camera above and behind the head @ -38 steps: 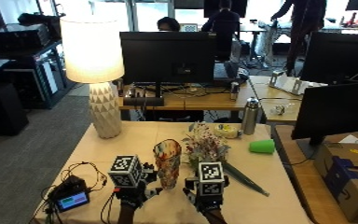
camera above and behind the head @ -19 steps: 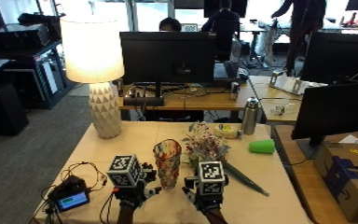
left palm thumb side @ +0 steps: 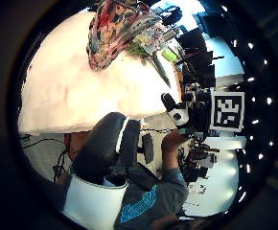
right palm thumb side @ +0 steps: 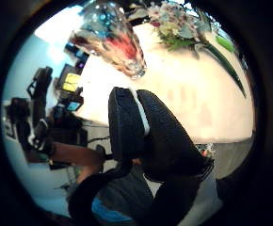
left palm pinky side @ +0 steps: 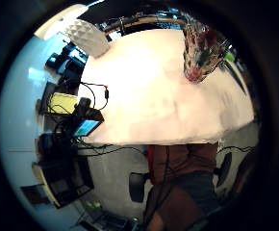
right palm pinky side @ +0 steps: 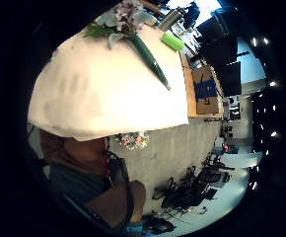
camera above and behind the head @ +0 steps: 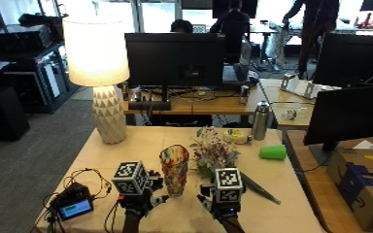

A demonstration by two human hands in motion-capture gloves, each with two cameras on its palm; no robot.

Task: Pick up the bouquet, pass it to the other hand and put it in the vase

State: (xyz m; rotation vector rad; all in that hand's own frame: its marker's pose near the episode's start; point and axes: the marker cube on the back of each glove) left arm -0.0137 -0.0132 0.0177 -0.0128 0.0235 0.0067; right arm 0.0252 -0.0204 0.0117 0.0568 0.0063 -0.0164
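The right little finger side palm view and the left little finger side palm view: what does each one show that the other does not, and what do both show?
Only the right one shows the bouquet lying on the table, with a green cup beyond it. Only the left one shows the vase standing upright, the lamp base and a small device with a lit screen. Both show the pale tabletop and the seated person's lap below its edge.
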